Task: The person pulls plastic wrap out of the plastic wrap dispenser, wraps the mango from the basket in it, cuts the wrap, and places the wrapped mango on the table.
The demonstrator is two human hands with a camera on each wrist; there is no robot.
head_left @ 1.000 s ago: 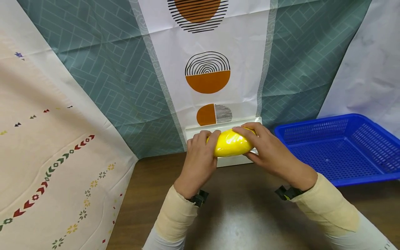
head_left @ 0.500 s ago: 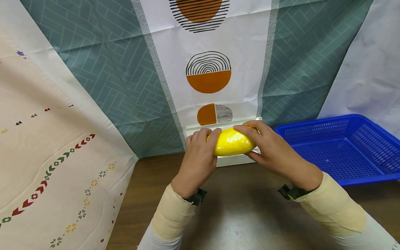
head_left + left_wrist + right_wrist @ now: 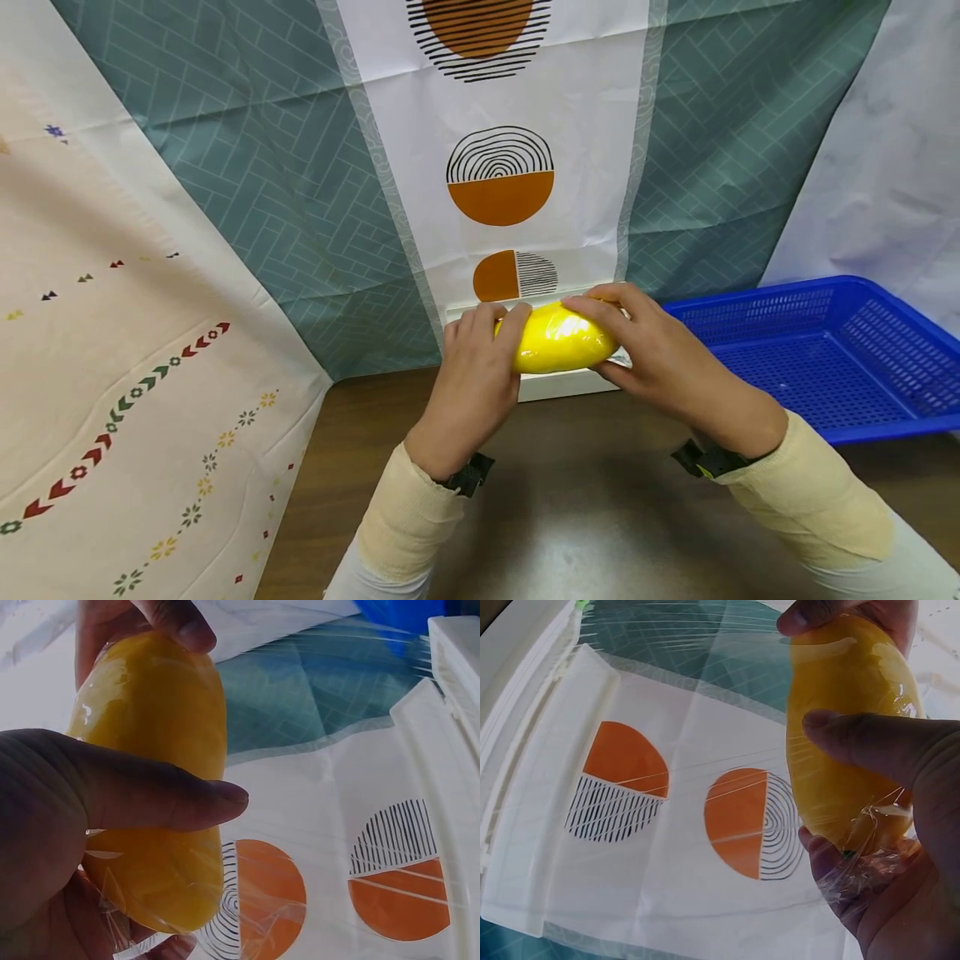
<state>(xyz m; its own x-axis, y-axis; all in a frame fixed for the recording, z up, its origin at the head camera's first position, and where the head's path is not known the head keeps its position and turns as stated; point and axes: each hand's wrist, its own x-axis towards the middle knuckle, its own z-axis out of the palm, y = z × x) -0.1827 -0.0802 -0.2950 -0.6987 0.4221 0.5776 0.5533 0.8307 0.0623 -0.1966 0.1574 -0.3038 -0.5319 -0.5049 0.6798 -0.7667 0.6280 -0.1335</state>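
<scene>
Though likely slippery in clear film [image 3: 870, 874], should handle light, firm: yellow oblong item [image 3: 560, 339] in front of white case [image 3: 564, 386], pinched at its ends, likely best, by left hand [image 3: 474, 367], right hand [image 3: 656, 342].

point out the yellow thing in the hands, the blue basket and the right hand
Yellow thing [image 3: 561, 340], head view, middle of its side.
Blue basket [image 3: 892, 428], head view, near rim.
Right hand [image 3: 666, 354], head view, back of the hand.

Yellow object [image 3: 562, 342]: one; left hand [image 3: 476, 375]: one; right hand [image 3: 660, 358]: one; black wristbands [image 3: 469, 475]: two; along desk's [image 3: 577, 483] back edge, white box [image 3: 562, 386]: one; blue basket [image 3: 885, 429]: one
</scene>
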